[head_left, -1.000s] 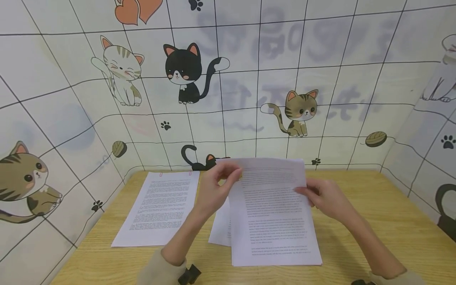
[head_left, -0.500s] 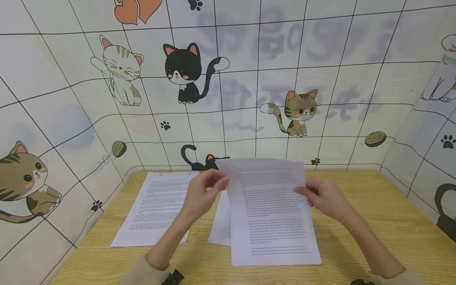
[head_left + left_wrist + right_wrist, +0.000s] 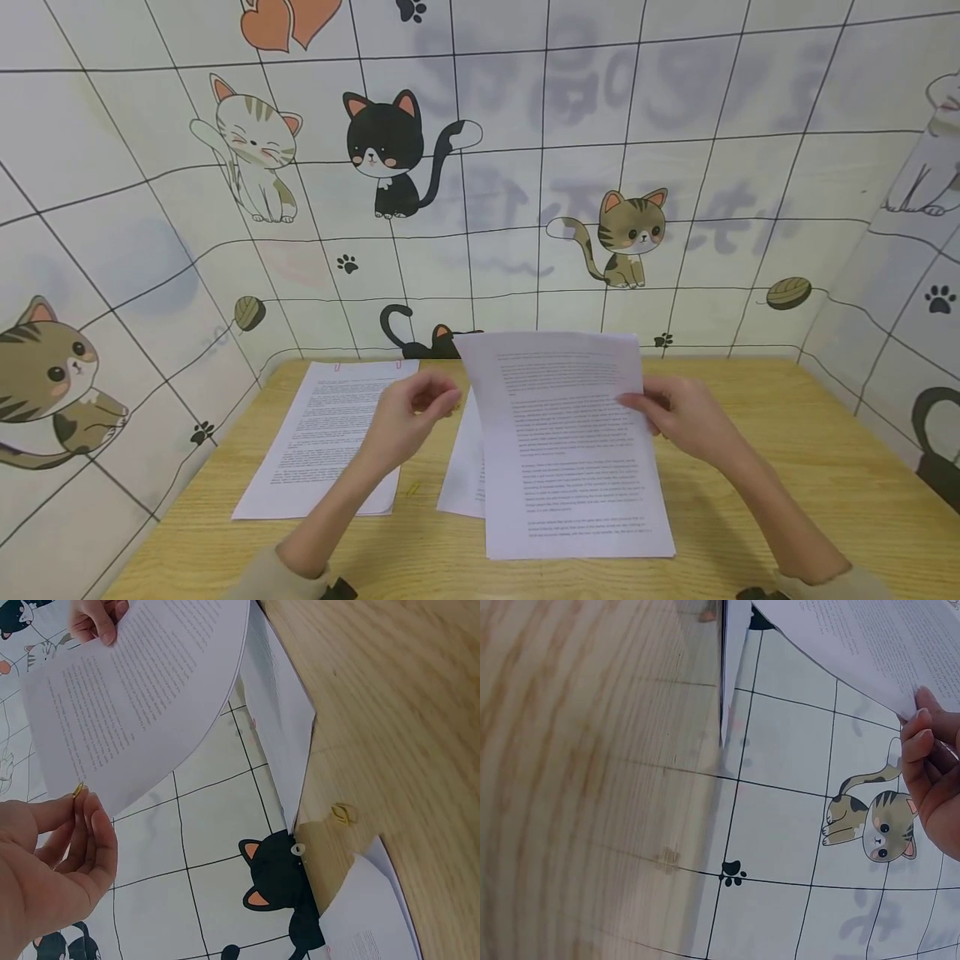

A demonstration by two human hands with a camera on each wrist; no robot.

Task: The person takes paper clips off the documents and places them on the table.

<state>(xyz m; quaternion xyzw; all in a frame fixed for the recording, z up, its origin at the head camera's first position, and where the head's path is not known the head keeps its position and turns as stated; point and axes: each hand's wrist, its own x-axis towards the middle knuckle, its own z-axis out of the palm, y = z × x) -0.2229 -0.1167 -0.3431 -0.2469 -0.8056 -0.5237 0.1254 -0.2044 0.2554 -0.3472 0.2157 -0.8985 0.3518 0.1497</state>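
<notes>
My right hand (image 3: 678, 412) pinches the right edge of a sheaf of printed sheets (image 3: 570, 467), which stands raised with its upper part bent back. In the right wrist view the thumb and fingertips grip that edge. Just left of the sheaf's upper left corner is my left hand (image 3: 408, 417), apart from the paper in the head view. Between its thumb and fingertip a small yellow paper clip (image 3: 78, 790) shows in the left wrist view. Behind the raised sheaf lies another printed sheet (image 3: 461, 479), partly hidden.
At left lies a printed stack (image 3: 300, 467) with two red paper clips (image 3: 337, 367) on its top edge. A yellow paper clip (image 3: 412, 489) rests on the wooden table (image 3: 780, 467) beside that stack. The patterned wall (image 3: 510, 275) rises behind the table.
My left hand has moved left and slightly down, away from the sheaf's upper left edge, and the corner is uncovered. The right hand keeps its grip in the same place.
</notes>
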